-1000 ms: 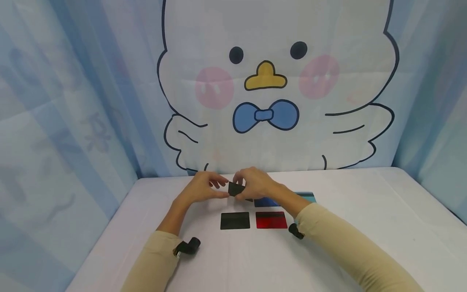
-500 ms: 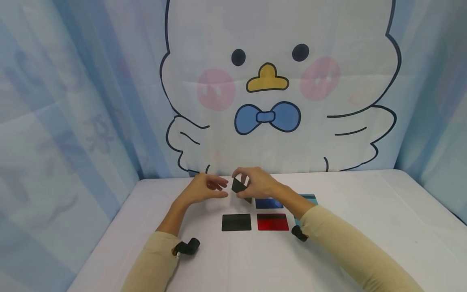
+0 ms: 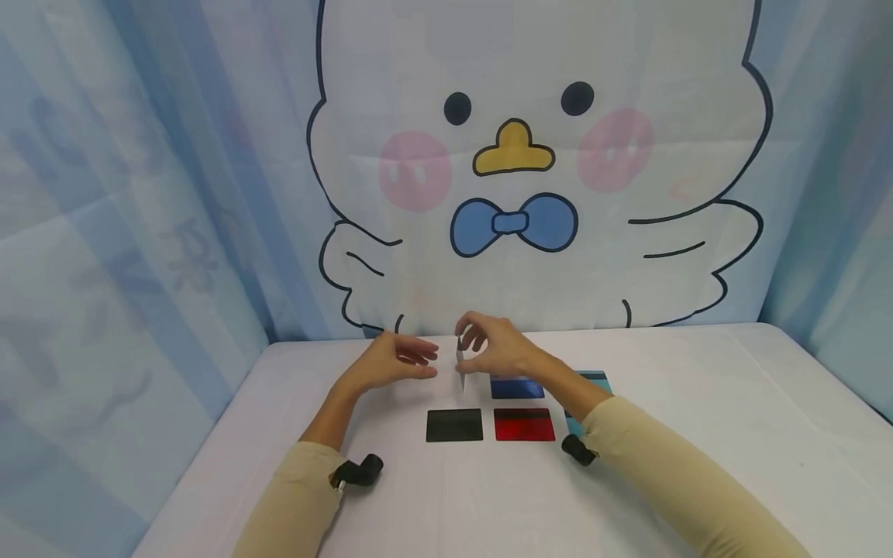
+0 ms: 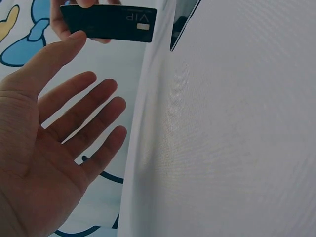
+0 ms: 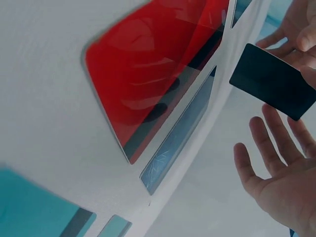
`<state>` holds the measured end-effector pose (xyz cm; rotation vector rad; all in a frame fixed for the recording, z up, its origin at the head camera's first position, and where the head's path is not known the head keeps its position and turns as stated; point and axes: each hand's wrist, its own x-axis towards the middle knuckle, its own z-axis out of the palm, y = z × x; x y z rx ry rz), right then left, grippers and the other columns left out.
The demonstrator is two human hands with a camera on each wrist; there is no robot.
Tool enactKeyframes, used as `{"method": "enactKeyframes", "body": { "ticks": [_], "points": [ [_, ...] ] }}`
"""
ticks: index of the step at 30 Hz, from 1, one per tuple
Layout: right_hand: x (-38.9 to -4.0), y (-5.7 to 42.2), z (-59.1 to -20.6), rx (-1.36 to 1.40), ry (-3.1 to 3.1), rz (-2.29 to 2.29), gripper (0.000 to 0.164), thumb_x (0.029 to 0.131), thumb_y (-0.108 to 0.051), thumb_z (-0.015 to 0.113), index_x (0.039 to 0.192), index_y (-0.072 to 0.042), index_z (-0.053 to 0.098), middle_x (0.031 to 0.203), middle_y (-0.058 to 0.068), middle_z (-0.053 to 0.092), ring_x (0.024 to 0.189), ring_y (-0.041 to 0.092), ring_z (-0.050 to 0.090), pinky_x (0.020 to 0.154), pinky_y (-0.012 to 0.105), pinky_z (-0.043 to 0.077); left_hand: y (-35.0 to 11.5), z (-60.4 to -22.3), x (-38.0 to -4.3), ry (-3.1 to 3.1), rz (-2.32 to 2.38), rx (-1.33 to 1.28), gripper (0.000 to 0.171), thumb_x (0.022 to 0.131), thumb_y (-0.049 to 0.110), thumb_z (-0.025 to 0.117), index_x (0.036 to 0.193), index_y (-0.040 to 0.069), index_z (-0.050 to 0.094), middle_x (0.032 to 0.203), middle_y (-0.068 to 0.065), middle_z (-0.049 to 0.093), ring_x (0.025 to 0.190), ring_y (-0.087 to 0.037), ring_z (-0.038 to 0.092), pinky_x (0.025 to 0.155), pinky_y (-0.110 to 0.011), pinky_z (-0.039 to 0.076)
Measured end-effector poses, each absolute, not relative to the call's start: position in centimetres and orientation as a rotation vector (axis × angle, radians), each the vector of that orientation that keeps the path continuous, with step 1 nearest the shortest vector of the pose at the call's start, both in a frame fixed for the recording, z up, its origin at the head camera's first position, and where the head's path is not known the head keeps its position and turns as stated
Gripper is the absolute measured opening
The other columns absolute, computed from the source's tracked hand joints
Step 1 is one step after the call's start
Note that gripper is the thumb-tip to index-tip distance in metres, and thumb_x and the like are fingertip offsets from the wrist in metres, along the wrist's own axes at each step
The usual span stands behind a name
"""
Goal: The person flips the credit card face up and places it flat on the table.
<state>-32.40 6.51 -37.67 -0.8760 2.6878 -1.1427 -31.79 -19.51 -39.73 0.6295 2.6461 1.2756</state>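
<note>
My right hand (image 3: 498, 349) pinches a dark card (image 4: 108, 22) between thumb and fingers, held up off the table. In the left wrist view the card's face shows "VIP" and a small chip. It is seen nearly edge-on in the head view, while the right wrist view shows a plain dark face. To its left, my left hand (image 3: 391, 360) has its fingers extended and thumb apart, with nothing held. Below the hands lie a black card (image 3: 454, 425) and a red card (image 3: 525, 425), side by side. A blue card (image 3: 517, 387) lies behind the red one.
Teal cards, one at the back (image 3: 596, 380) and one nearer (image 3: 574, 426), lie partly hidden by my right forearm. The white-covered table (image 3: 446, 504) ends at a curtain (image 3: 509, 287) printed with a cartoon bird. Small cameras sit on both wrists.
The dark card has turned from showing its face to nearly edge-on in the head view. My right hand has moved slightly right, away from the left hand, which stays almost still.
</note>
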Motion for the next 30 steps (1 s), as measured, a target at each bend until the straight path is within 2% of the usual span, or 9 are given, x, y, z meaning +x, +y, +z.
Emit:
{"method": "enactKeyframes", "body": {
  "ticks": [6, 14, 18, 22, 30],
  "points": [
    [-32.54, 6.57, -37.85, -0.870, 2.692, -1.186, 0.051, 0.084, -0.029, 0.085, 0.125, -0.017, 0.059, 0.118, 0.006, 0.073, 0.113, 0.035, 0.067, 0.085, 0.039, 0.062, -19.44, -39.77, -31.87, 2.608, 1.299, 0.659, 0.049, 0.090, 0.027, 0.083, 0.133, 0.007, 0.071, 0.127, -0.007, 0.075, 0.108, -0.023, 0.071, 0.096, -0.040, 0.058],
    [-32.57, 6.66, -38.07, -0.827, 2.647, -1.324, 0.051, 0.084, -0.022, 0.085, 0.126, -0.010, 0.059, 0.122, 0.012, 0.073, 0.108, 0.029, 0.069, 0.088, 0.044, 0.061, -19.37, -39.86, -31.65, 2.541, 1.359, 0.657, 0.052, 0.091, 0.024, 0.082, 0.138, 0.006, 0.067, 0.127, -0.010, 0.075, 0.112, -0.024, 0.071, 0.101, -0.046, 0.056],
    [-32.64, 6.80, -38.18, -0.792, 2.572, -1.397, 0.051, 0.087, -0.021, 0.083, 0.129, -0.006, 0.057, 0.121, 0.012, 0.073, 0.109, 0.028, 0.067, 0.092, 0.047, 0.058, -19.39, -39.98, -31.57, 2.528, 1.366, 0.673, 0.053, 0.091, 0.022, 0.082, 0.139, 0.004, 0.065, 0.126, -0.013, 0.075, 0.111, -0.025, 0.072, 0.103, -0.049, 0.055],
    [-32.76, 6.98, -38.26, -0.750, 2.497, -1.472, 0.049, 0.089, -0.018, 0.081, 0.130, -0.007, 0.056, 0.122, 0.014, 0.073, 0.109, 0.028, 0.067, 0.098, 0.052, 0.056, -19.34, -40.08, -31.62, 2.519, 1.376, 0.683, 0.053, 0.090, 0.019, 0.083, 0.138, 0.004, 0.066, 0.123, -0.015, 0.075, 0.111, -0.027, 0.072, 0.103, -0.050, 0.054],
    [-32.80, 7.13, -38.46, -0.704, 2.412, -1.555, 0.048, 0.090, -0.014, 0.079, 0.131, -0.008, 0.055, 0.126, 0.017, 0.072, 0.110, 0.029, 0.065, 0.106, 0.058, 0.049, -19.24, -39.94, -31.67, 2.527, 1.375, 0.648, 0.054, 0.087, 0.020, 0.086, 0.137, 0.010, 0.068, 0.118, -0.011, 0.075, 0.108, -0.024, 0.071, 0.095, -0.041, 0.057]
  ]
}}
